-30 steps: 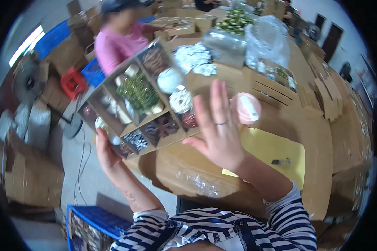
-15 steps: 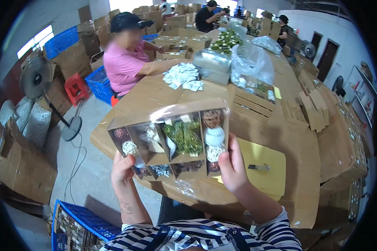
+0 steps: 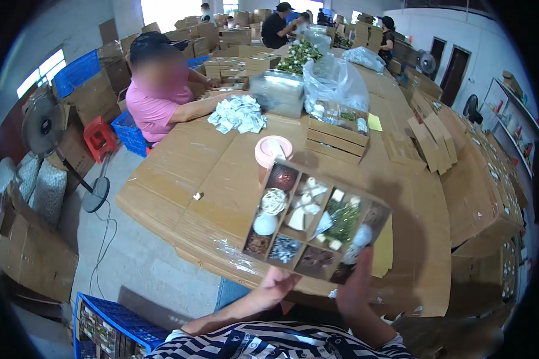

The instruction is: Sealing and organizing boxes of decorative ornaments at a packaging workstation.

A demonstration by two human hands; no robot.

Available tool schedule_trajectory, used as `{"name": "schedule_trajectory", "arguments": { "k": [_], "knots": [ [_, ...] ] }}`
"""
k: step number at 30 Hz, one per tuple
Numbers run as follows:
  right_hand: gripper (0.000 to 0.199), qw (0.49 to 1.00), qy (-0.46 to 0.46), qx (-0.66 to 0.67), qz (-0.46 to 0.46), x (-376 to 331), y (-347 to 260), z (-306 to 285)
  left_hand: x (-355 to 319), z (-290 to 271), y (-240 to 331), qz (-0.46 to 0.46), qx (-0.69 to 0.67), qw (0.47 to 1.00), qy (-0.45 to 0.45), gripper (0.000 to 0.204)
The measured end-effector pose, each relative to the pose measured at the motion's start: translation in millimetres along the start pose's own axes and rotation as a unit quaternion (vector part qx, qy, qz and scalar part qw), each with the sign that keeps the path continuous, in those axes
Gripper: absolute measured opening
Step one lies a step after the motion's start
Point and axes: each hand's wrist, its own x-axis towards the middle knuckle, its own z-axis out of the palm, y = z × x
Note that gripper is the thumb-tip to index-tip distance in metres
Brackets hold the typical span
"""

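Note:
A divided cardboard box [image 3: 250, 242] is held tilted above the near part of the table. Its compartments contain a dark red glitter ball [image 3: 282, 178], a white woven ball [image 3: 273, 201], a plain white ball [image 3: 265, 224], pale ornaments [image 3: 304, 206], green sprigs [image 3: 344, 220] and blue-white bits [image 3: 285, 248]. My right hand [image 3: 356, 282] grips its lower right corner, thumb on the side. My left hand [image 3: 276, 284] is closed at the lower edge, fingers partly hidden beneath the box. Just behind the box stands a cup with a pink lid [image 3: 273, 149].
Yellow sheets [image 3: 383, 248] lie under the box's right side. Farther back are a pile of white packets [image 3: 238, 113], a slatted crate [image 3: 336, 142] and a plastic bag [image 3: 336, 84]. A co-worker in pink [image 3: 156, 102] sits at left. A blue crate [image 3: 117, 317] stands lower left.
The box has moved right and down and now tilts. My left hand has shifted from its left side to the lower edge. The pink-lidded cup has come into sight.

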Motion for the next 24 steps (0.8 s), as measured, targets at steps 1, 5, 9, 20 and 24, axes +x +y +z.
{"name": "schedule_trajectory", "arguments": {
  "k": [1,5,9,20,24],
  "knots": [
    [0.055,0.999,0.015,-0.037,-0.013,-9.3,9.7,2.0,10.7,26.9,2.4,-0.076,0.092,0.989,0.091,0.053],
    [0.055,0.985,-0.092,-0.112,-0.091,-26.7,27.0,6.8,33.5,68.7,16.3,-0.125,0.105,0.949,0.271,0.044],
    [0.059,0.965,-0.067,-0.149,-0.203,-12.2,4.9,13.9,23.0,66.5,44.3,-0.164,0.214,0.938,0.219,0.041],
    [0.072,0.788,-0.327,-0.521,0.024,-19.0,-30.7,-26.4,18.8,59.2,146.9,-0.231,0.447,0.861,0.077,0.066],
    [0.082,0.854,-0.381,-0.308,0.174,-63.5,22.5,-34.6,24.7,66.2,159.5,-0.164,0.486,0.857,0.047,0.079]
  ]
}}
